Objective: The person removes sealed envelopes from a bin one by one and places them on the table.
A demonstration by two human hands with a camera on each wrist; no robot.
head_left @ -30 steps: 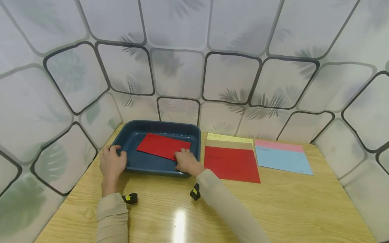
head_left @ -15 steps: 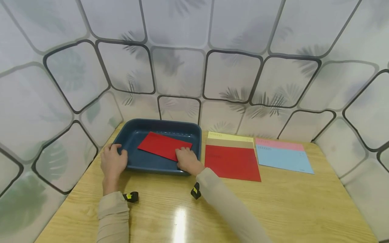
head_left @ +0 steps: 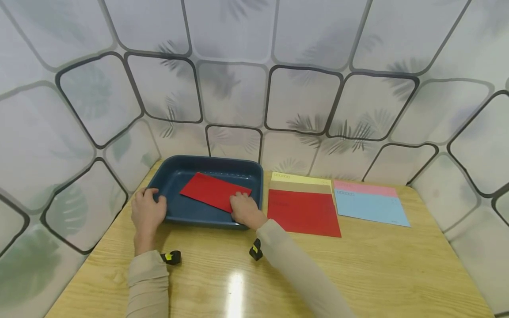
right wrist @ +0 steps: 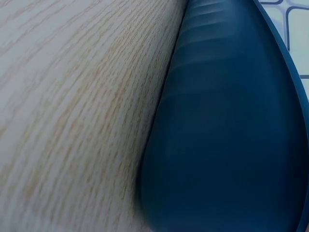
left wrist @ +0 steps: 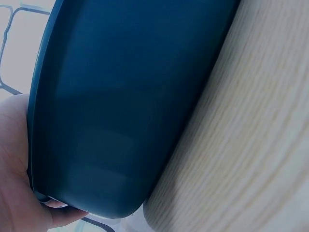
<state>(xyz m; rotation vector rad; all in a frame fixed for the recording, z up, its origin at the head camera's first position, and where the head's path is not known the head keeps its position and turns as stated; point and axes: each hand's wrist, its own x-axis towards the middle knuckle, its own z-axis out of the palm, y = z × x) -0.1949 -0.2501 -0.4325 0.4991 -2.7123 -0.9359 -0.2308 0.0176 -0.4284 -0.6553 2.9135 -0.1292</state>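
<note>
My left hand [head_left: 147, 210] grips the left front rim of a dark blue tray [head_left: 175, 187], with the thumb toward the inside. In the left wrist view, part of that hand [left wrist: 14, 164] curls round the rim beside the tray's outer wall [left wrist: 120, 96]. A red envelope [head_left: 207, 189] lies slantwise inside the tray. Over the right front corner reaches my right hand [head_left: 245, 208], its curled fingers holding the envelope's near right end and hiding that part. The right wrist view is filled by the tray's outer wall [right wrist: 227, 121] and wood; the right hand's fingers are out of sight there.
Right of the tray, a red envelope [head_left: 302, 214] overlaps a brown one [head_left: 306, 188] and a yellow one [head_left: 298, 178]. Farther right, a blue envelope [head_left: 371, 210] covers most of a pink one [head_left: 374, 189]. Patterned cloth walls [head_left: 230, 97] enclose the wooden table [head_left: 377, 269].
</note>
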